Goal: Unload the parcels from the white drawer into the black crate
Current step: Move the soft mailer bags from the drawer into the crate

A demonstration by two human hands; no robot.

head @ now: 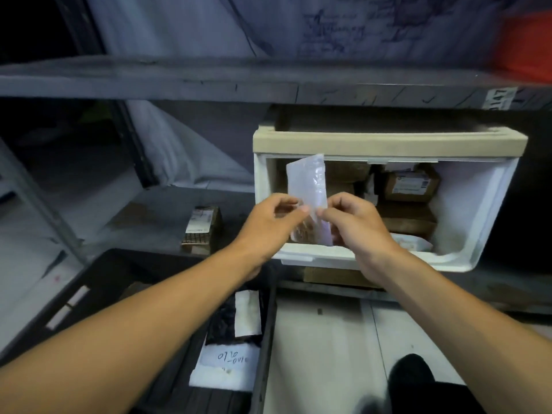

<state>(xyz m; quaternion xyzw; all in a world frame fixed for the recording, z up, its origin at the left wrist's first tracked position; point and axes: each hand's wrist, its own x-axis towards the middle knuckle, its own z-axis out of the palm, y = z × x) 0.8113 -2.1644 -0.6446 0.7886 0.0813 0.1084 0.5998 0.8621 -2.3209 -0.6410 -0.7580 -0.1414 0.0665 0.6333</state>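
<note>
- Holding a thin, clear plastic packet upright between them, the person's two hands met in front of the pulled-out white plastic drawer.
- The left hand pinched the packet's left edge with thumb and forefinger; the right hand pinched its right edge the same way, fingers curled.
- The packet stood above the drawer's front rim, its lower end showing something brownish inside.
- Behind it, the drawer held several brown cardboard parcels stacked together, one bearing a white printed label, and a pale bagged parcel near the front.
- The black plastic crate sat lower left, beneath the left forearm, holding a white bag with handwritten numbers and a dark parcel with a white label.
- A small brown labelled box lay on the grey metal shelf, left of the drawer.
</note>
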